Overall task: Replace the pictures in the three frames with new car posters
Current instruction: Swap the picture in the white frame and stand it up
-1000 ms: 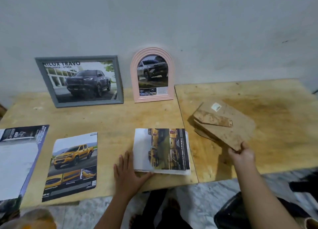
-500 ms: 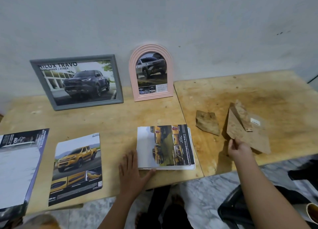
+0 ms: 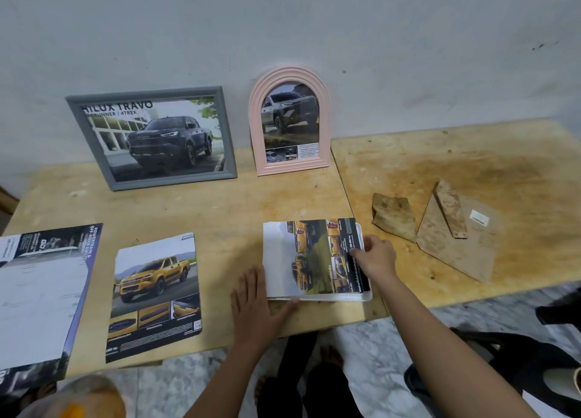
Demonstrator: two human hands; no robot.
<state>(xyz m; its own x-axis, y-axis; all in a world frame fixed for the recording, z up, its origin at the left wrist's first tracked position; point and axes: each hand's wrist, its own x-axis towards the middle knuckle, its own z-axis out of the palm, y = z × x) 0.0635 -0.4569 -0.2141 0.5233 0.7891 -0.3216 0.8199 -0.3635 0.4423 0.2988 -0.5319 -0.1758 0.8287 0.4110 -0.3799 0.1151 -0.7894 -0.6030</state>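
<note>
Looking down at the bench (image 3: 204, 210), the white frame (image 3: 367, 295) lies flat near the front edge at about 6 o'clock, with a yellow-truck poster (image 3: 317, 257) laid sideways on top of it.

The left hand (image 3: 254, 301) is flat on the wood at the frame's 8 o'clock, fingers straight and relaxed, thumb up against the frame's near edge. The right hand (image 3: 375, 255) sits at the frame's 3 o'clock side with its fingertips down on the poster's dark text strip. Honestly can't tell if it's pinching the paper or just pressing on it.

The other two frames lean on the wall at the back. The grey frame (image 3: 151, 138) is at 11 o'clock with a dark pickup picture reading "HILUX TRAVO", and the pink arched frame (image 3: 289, 120) is at 12 o'clock, just beside it, with a silver truck inside.

A loose poster (image 3: 155, 295) with a yellow pickup lies flat at the white frame's 9 o'clock. Further out the same way there's a brochure (image 3: 41, 292) hanging over the front edge.

Off at 3 o'clock lies the brown backing board (image 3: 462, 254) — stand flap up — with a small brown piece (image 3: 394, 216) just beside it, between the board and the white frame.
</note>
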